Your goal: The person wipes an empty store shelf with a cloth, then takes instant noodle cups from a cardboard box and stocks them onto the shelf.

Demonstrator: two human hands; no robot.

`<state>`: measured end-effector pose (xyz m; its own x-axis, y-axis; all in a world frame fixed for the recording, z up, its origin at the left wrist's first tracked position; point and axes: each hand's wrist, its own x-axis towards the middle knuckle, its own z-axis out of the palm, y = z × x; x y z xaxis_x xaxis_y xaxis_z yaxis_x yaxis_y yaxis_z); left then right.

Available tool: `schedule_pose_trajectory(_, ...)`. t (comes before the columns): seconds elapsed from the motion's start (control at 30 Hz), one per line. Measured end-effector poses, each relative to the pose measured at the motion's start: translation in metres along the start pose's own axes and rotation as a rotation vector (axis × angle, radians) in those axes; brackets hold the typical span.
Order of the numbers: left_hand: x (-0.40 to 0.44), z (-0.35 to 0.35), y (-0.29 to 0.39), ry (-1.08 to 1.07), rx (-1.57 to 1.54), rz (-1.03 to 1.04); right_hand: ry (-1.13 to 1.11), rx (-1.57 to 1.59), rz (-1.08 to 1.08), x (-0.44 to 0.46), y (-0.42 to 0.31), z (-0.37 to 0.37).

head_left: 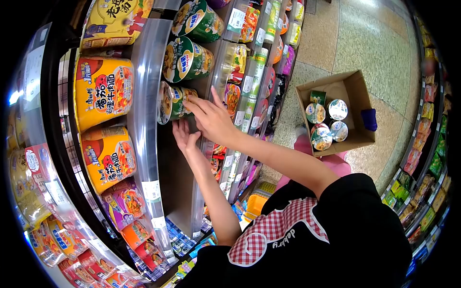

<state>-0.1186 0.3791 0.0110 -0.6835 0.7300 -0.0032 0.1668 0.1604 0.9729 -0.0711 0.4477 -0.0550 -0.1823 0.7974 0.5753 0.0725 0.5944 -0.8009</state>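
A green instant noodle cup point(174, 102) sits at the end of a row on the dark shelf, lid tilted toward the shelf's back. My right hand point(209, 115) lies over its near side, with fingers bent on the wall and lid edge. My left hand point(185, 136) is against the cup's lower side, fingers curled and thumb apart. Where the left fingertips meet the cup is partly hidden. Beyond it in the same row stand a green noodle cup point(188, 60) and another green cup point(198, 20).
Yellow noodle tubs point(104, 93) stand behind a clear plastic divider point(146, 91) on the left. A cardboard box point(357, 98) on the tiled floor point(389, 57) holds several noodle cups point(321, 136). Price tags line the shelf edges. Another stocked shelf point(422, 144) runs along the right.
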Motion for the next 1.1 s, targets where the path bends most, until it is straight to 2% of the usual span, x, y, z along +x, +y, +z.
schedule_pose_trajectory(0.63,0.018,-0.008,-0.002,0.023,-0.026,-0.008,-0.130,0.072,0.052,0.010,-0.011,0.010)
schedule_pose_trajectory(0.77,-0.005,0.001,0.004,0.043,-0.004,0.025,-0.064,0.072,0.036,0.004,-0.011,-0.012)
schedule_pose_trajectory(1.1,-0.086,0.064,0.030,-0.164,-0.104,0.106,0.112,0.146,0.075,-0.031,-0.019,-0.111)
